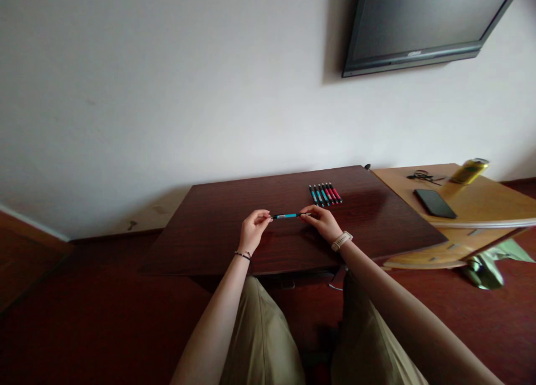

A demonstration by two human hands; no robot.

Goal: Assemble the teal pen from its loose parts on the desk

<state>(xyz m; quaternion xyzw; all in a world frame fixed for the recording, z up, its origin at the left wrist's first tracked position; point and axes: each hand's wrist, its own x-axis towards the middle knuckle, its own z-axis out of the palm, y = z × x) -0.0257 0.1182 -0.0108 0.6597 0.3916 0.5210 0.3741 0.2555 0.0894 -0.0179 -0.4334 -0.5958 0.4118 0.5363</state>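
Observation:
A blue pen with black ends (287, 215) is stretched level between my two hands, over the dark wooden table. My left hand (253, 229) pinches its left end between thumb and fingers. At the other end, the fingertips of my right hand (321, 223) are closed on the pen's right tip. Just beyond my right hand lies a row of several pens (325, 194), side by side on the table; those on the left are blue and those on the right are pink-red.
The dark table (226, 206) stands against the wall. To its right, a lighter wooden cabinet (494, 203) bears a phone (435, 203), a black cable (424, 176) and a yellow can (469, 171). A television (419, 27) hangs above. Green fabric (488, 267) lies near the cabinet's base.

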